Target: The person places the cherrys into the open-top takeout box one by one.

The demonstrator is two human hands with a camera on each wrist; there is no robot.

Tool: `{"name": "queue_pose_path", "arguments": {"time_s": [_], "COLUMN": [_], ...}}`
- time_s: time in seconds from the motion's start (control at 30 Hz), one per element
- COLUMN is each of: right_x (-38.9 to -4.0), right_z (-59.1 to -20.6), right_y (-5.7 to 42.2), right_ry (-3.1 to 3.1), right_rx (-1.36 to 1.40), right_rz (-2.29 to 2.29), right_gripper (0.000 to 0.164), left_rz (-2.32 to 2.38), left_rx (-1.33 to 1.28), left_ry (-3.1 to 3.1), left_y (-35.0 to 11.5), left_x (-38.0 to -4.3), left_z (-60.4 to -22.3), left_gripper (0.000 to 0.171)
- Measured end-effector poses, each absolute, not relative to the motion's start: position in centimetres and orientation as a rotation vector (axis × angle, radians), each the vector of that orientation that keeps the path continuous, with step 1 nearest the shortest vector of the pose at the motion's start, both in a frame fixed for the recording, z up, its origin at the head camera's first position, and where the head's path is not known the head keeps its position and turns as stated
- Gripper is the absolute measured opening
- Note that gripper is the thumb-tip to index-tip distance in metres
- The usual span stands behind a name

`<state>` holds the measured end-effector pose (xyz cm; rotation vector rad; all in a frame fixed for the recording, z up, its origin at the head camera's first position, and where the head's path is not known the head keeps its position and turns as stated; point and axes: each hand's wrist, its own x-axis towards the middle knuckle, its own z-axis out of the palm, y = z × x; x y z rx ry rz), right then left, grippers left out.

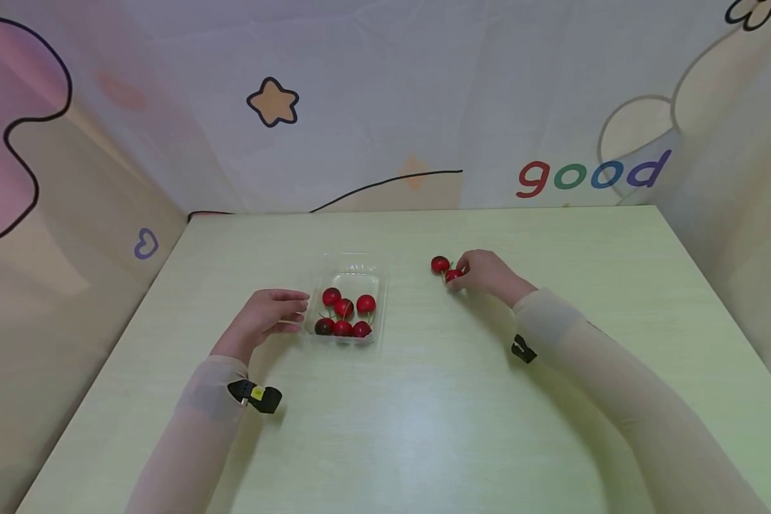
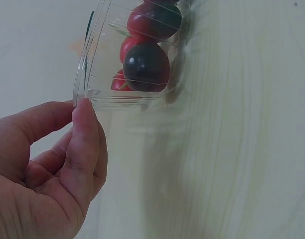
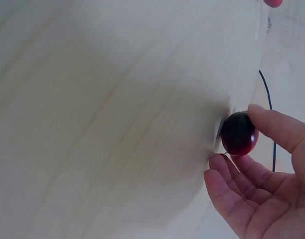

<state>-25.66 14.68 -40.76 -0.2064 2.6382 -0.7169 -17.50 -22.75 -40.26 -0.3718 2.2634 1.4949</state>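
A clear plastic box [image 1: 353, 260] stands on the table with several red cherries [image 1: 343, 309] in its near half. My left hand [image 1: 271, 314] is at its left side; in the left wrist view [image 2: 58, 164] thumb and fingertip pinch the rim corner. The dark cherries show through the wall there. To the right of the box, my right hand [image 1: 485, 275] pinches a cherry [image 1: 452, 275] between thumb and fingers, low over the table. The right wrist view shows this cherry [image 3: 239, 133] dark above and red below. Another cherry [image 1: 440, 265] lies just left of it.
The pale wooden table [image 1: 411, 428] reaches back to a printed cloth backdrop [image 1: 373, 107], with side cloths at left and right. A small black device [image 1: 257, 395] is worn on the left wrist, another [image 1: 523, 349] on the right.
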Motion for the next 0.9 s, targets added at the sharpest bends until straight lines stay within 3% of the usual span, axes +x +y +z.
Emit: {"name": "queue_pose_path", "arguments": {"time_s": [0.9], "right_x": [-25.70], "right_z": [-40.25], "right_y": [15.47], "right_ry": [2.677], "right_rx": [-0.248], "right_rz": [-0.721], "right_gripper": [0.043], "left_rz": [1.501], "left_rx": [-0.358], "left_ry": [2.264], "left_y": [-22.81], "left_x": [-17.48], "left_z": [-40.35], "left_gripper": [0.042]}}
